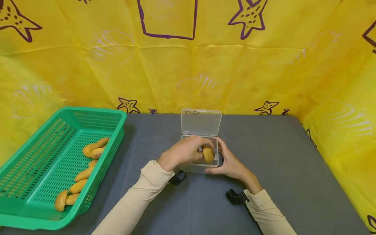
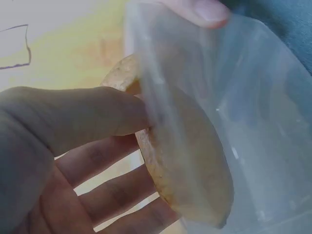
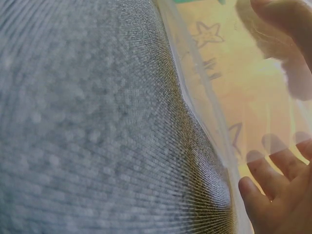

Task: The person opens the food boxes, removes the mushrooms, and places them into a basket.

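Note:
A clear plastic box (image 1: 194, 168) stands on the grey table with its hinged lid (image 1: 201, 122) raised at the back. Over its opening, my left hand (image 1: 188, 150) pinches a yellow-brown mushroom (image 1: 208, 155) between thumb and fingers. In the left wrist view the mushroom (image 2: 190, 161) shows partly through the translucent box wall (image 2: 258, 122). My right hand (image 1: 230, 163) grips the right side of the box, thumb at the front and fingers farther back. The right wrist view shows the fingers (image 3: 273, 170) spread along the box. My left hand hides much of the box's inside.
At the left stands a green slotted basket (image 1: 91, 110). Several similar mushrooms (image 1: 83, 174) lie along its right side. Grey cloth (image 1: 264, 147) covers the table, and a yellow patterned curtain (image 1: 164, 65) hangs behind and at the sides.

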`<state>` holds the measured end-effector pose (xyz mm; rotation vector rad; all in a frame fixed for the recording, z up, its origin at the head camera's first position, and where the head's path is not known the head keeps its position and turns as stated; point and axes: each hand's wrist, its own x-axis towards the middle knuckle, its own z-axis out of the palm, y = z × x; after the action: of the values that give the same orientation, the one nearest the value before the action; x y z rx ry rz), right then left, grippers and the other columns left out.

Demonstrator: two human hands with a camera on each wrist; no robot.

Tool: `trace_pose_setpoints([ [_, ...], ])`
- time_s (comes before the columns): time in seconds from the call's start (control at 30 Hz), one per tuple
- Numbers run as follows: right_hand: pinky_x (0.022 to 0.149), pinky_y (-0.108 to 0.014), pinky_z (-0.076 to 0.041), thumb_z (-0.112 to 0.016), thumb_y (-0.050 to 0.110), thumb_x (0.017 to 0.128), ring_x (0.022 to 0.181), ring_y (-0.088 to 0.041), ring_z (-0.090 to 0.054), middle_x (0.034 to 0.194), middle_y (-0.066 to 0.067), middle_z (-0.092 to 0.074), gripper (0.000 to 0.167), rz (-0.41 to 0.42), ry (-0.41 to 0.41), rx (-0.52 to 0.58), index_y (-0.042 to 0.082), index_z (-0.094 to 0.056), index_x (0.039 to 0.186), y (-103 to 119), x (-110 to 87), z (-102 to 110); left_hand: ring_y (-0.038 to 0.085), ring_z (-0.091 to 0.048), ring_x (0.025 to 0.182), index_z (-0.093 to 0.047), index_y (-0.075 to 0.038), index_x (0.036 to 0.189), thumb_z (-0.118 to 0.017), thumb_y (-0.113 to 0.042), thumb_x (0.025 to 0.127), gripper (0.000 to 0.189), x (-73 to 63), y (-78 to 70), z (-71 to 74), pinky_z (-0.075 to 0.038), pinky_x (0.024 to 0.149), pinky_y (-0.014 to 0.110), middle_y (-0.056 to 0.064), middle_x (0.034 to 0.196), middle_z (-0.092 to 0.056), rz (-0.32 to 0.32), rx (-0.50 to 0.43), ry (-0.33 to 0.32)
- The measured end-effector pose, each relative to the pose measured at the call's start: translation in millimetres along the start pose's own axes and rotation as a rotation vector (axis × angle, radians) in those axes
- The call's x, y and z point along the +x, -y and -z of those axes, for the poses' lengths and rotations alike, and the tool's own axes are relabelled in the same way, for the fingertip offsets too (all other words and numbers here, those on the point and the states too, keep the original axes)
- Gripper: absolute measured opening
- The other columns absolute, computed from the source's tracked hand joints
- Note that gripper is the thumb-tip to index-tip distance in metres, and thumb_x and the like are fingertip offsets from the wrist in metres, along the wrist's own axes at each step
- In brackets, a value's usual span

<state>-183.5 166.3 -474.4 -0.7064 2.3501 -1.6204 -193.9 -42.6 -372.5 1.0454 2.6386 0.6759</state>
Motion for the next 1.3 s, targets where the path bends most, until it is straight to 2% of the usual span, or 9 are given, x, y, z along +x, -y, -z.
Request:
trace_pose_setpoints([
  [0.17,0.11,-0.047,-0.038,-0.091,0.021,0.071,0.138,-0.024,-0.044,0.151,0.0,-0.039,0.111,0.016,0.003,-0.008,0.029,-0.017,0.154,1.6,0.2,0.4,0.015,-0.061,0.085,-0.071,-0.02,0.118,-0.065,0.005,0.084,0.043,-5.8,-6.9,9.7,-0.048,0.074,0.027,-0.004,0.108,-0.072,0.008,0.028,-0.036],
  [0.33,0.109,-0.049,-0.038,-0.091,0.021,0.071,0.137,-0.025,-0.043,0.152,-0.003,-0.038,0.111,0.01,0.0,-0.014,0.028,-0.017,0.153,3.0,-0.3,0.3,0.014,-0.057,0.079,-0.07,-0.021,0.121,-0.064,0.003,0.086,0.043,-12.8,-13.6,19.2,-0.046,0.065,0.026,-0.004,0.107,-0.072,0.022,0.059,-0.067],
  [0.53,0.107,-0.05,-0.04,-0.091,0.021,0.071,0.133,-0.025,-0.047,0.149,-0.002,-0.041,0.111,0.006,0.006,-0.002,0.028,-0.017,0.153,2.2,-0.3,-0.1,0.013,-0.056,0.075,-0.07,-0.022,0.121,-0.064,0.001,0.088,0.041,-22.4,-16.2,28.1,-0.045,0.061,0.026,-0.004,0.106,-0.073,0.007,0.107,-0.12],
  [0.7,0.108,-0.052,-0.039,-0.091,0.02,0.07,0.137,-0.03,-0.044,0.151,-0.006,-0.039,0.111,0.009,-0.001,-0.006,0.026,-0.018,0.153,0.5,0.6,-0.9,0.013,-0.058,0.075,-0.07,-0.019,0.121,-0.065,-0.001,0.09,0.037,-33.0,-10.8,37.3,-0.046,0.061,0.026,-0.003,0.107,-0.073,0.015,0.115,-0.162],
  [1.0,0.111,-0.059,-0.033,-0.091,0.021,0.071,0.141,-0.037,-0.039,0.152,-0.012,-0.036,0.109,0.011,-0.015,-0.033,0.022,-0.019,0.152,-0.2,0.1,-0.8,0.018,-0.066,0.09,-0.07,-0.018,0.118,-0.07,-0.002,0.088,0.034,-50.9,1.0,56.2,-0.056,0.076,0.036,-0.001,0.106,-0.073,0.071,0.135,-0.207],
  [1.3,0.114,-0.059,-0.03,-0.092,0.022,0.069,0.142,-0.035,-0.038,0.153,-0.012,-0.036,0.111,0.002,-0.022,-0.045,0.022,-0.019,0.153,0.8,-0.3,-0.4,0.016,-0.064,0.081,-0.07,-0.016,0.116,-0.067,-0.001,0.088,0.032,-72.1,16.2,71.3,-0.053,0.073,0.035,-0.002,0.102,-0.074,0.053,0.158,-0.272],
])
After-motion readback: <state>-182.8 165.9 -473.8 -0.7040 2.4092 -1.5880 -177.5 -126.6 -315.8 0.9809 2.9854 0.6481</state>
